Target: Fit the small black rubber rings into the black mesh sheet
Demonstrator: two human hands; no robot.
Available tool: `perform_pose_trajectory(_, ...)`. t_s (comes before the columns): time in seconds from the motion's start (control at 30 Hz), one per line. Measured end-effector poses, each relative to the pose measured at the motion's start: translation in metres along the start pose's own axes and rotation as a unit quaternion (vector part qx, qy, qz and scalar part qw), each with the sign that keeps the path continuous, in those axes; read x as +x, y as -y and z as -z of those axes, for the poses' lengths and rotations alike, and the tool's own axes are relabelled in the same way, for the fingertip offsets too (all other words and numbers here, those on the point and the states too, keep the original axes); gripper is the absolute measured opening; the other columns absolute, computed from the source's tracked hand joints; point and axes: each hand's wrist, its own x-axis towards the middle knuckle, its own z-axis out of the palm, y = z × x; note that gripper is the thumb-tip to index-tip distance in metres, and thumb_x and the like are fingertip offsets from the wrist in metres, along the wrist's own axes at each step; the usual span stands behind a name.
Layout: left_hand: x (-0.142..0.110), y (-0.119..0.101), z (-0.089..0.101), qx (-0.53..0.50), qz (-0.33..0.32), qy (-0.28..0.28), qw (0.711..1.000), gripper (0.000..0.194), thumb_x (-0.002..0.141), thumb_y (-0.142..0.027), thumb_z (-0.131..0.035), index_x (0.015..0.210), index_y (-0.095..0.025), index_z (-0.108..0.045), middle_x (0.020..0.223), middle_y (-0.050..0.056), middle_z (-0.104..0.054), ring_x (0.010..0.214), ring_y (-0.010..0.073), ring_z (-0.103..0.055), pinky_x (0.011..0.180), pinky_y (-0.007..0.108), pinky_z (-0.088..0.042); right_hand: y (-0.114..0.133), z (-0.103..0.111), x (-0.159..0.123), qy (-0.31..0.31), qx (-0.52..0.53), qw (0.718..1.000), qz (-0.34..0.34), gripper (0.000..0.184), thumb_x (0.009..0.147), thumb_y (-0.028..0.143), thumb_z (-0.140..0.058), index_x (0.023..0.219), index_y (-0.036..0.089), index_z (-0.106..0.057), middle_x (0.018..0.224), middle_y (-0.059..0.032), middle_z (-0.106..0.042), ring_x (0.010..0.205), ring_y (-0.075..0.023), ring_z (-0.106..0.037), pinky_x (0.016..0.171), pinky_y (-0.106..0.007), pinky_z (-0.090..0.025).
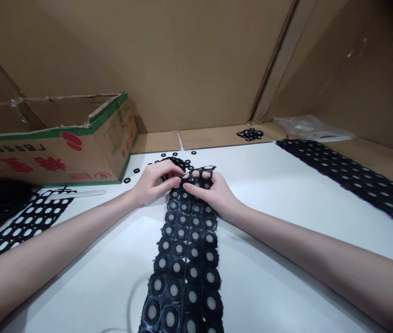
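Observation:
A long sheet of black rubber rings (186, 245) runs from the bottom edge of the head view up to my two hands, its round holes showing pale. At its far left corner my left hand (158, 182) is closed, thumb and index finger pinching the edge. My right hand (219, 196) grips the far right side, thumb on top and fingers behind. A torn strip of web with emptied holes (207, 171) sticks up over the right fingers. Behind the left hand lies a pile of loose rubber rings (179, 162), partly covered by it.
A cardboard box (89, 155) with green edges stands at left. Near it are a punched-out black web (33, 219), a dark heap (0, 203) and a clear strip (78, 194). Another ring sheet (349, 178), a small ring pile (250, 134) and a plastic bag (312, 127) lie right.

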Motion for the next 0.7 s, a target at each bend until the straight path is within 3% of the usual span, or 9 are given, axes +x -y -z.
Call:
perform_pose_trajectory(0.1,-0.0015,-0.0022,-0.0024,0.024,-0.022,0.020,0.999,0.018,0.091,-0.029,-0.053,0.096,-0.015,-0.064,0.083,0.005,-0.065,0.074,0.0144,-0.058,0.069,0.025,-0.044,0.0001,-0.0005,0.0007,-0.011,-0.005,1.000,-0.001,0.021,0.065,0.030,-0.074,0.071,0.018,-0.059,0.073,0.0016,-0.059,0.074,-0.0153,-0.058,0.078,-0.031,-0.046)
perform_pose_trajectory(0.3,-0.0008,-0.0025,-0.0044,0.023,-0.018,-0.036,0.999,0.018,0.086,-0.029,-0.062,0.096,-0.015,-0.063,0.083,0.004,-0.062,0.072,0.0138,-0.054,0.066,0.025,-0.044,0.0015,-0.0005,0.0005,-0.008,-0.012,1.000,-0.012,0.020,0.064,0.029,-0.073,0.073,0.017,-0.059,0.077,-0.0002,-0.061,0.077,-0.0162,-0.058,0.079,-0.032,-0.044)
perform_pose_trajectory(0.47,0.0008,-0.0044,-0.0065,0.004,-0.002,-0.090,0.996,0.028,0.081,-0.033,-0.069,0.102,-0.016,-0.062,0.088,0.005,-0.059,0.076,0.0151,-0.052,0.069,0.027,-0.045,0.0016,-0.0004,-0.0006,-0.020,-0.001,0.999,-0.034,0.030,0.061,0.032,-0.077,0.067,0.019,-0.050,0.066,0.0043,-0.052,0.068,-0.0141,-0.053,0.070,-0.030,-0.042)
perform_pose_trajectory(0.7,0.0001,-0.0073,-0.0085,-0.019,-0.006,-0.098,0.995,0.021,0.083,-0.027,-0.067,0.101,-0.017,-0.066,0.092,0.006,-0.061,0.083,0.0170,-0.055,0.072,0.028,-0.047,0.0001,0.0007,-0.0002,0.023,-0.061,0.998,-0.016,0.025,0.064,0.033,-0.077,0.072,0.016,-0.060,0.072,0.0006,-0.062,0.073,-0.0163,-0.057,0.070,-0.030,-0.043)
